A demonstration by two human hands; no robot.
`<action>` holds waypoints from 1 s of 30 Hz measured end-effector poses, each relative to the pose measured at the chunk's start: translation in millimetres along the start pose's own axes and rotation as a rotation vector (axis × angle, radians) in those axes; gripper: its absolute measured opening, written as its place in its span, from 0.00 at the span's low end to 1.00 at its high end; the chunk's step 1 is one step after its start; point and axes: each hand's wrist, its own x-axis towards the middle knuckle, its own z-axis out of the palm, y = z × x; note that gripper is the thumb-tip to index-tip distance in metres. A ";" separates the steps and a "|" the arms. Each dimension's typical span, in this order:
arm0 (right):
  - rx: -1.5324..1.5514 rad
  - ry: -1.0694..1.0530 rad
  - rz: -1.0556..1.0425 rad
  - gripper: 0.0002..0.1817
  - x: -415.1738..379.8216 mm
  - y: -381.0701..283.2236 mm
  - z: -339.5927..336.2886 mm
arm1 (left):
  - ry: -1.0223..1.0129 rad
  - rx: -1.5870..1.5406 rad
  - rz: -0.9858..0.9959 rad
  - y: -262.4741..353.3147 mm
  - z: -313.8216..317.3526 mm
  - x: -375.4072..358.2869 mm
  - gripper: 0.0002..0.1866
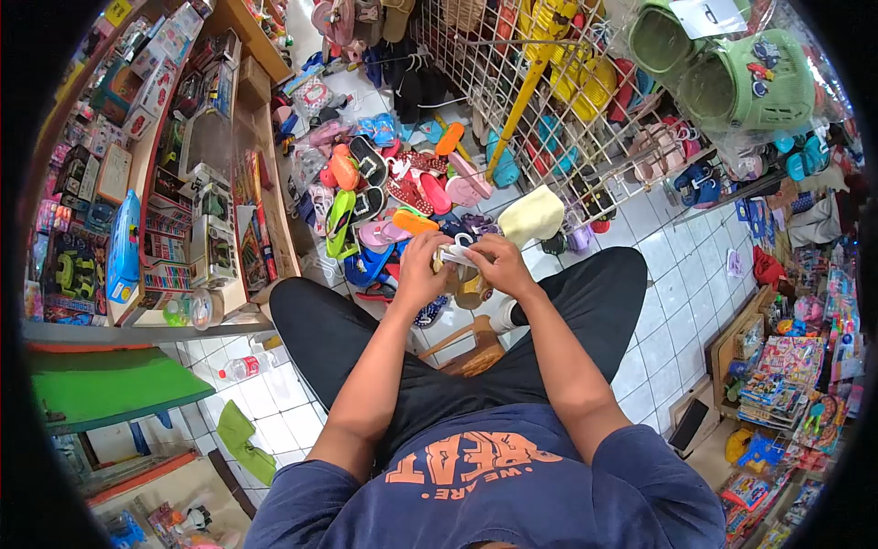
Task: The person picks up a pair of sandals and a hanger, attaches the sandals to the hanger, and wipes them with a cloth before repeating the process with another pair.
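Observation:
Both hands meet in front of my knees, over the edge of the shoe pile. My left hand (424,273) is closed on the left part of a small white plastic shoe hanger (459,249), its hook pointing up. Pinching the same hanger from the other side is my right hand (499,265). Just below the fingers hangs a brownish pair of sandals (470,289), partly hidden by the hands. An orange slipper (414,221) and a pale yellow cloth (531,216) lie just beyond the hands.
Loose sandals and slippers (366,188) cover the tiled floor ahead. A white wire rack (512,110) with hanging footwear stands behind them. Green clogs (773,87) hang at upper right. Toy shelves (155,174) line the left; a bottle (242,368) lies on the floor.

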 end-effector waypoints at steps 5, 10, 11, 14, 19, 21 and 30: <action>0.065 0.010 -0.032 0.09 1.5 -1.1 -3.7 | -0.030 -0.074 0.084 10.1 -12.2 1.8 0.31; 0.121 0.010 0.066 0.08 0.7 -1.2 -9.5 | -0.007 -0.170 -0.056 22.3 -25.8 4.6 0.33; 0.182 0.033 0.078 0.08 0.6 -1.4 -9.9 | 0.013 -0.155 -0.051 20.6 -25.9 4.2 0.33; 0.234 0.064 0.062 0.07 1.2 4.4 -8.3 | 0.046 -0.137 -0.009 23.5 -23.6 3.9 0.31; 0.134 -0.019 0.011 0.07 -1.7 5.1 -8.3 | 0.018 0.029 0.203 13.1 -22.1 4.0 0.29; 0.068 -0.022 -0.071 0.07 -2.3 3.9 -5.2 | -0.045 -0.003 0.180 13.3 -23.1 -0.2 0.31; 0.495 0.143 0.258 0.12 -2.2 6.9 -9.8 | -0.026 -0.522 -0.325 11.6 -13.1 -1.5 0.31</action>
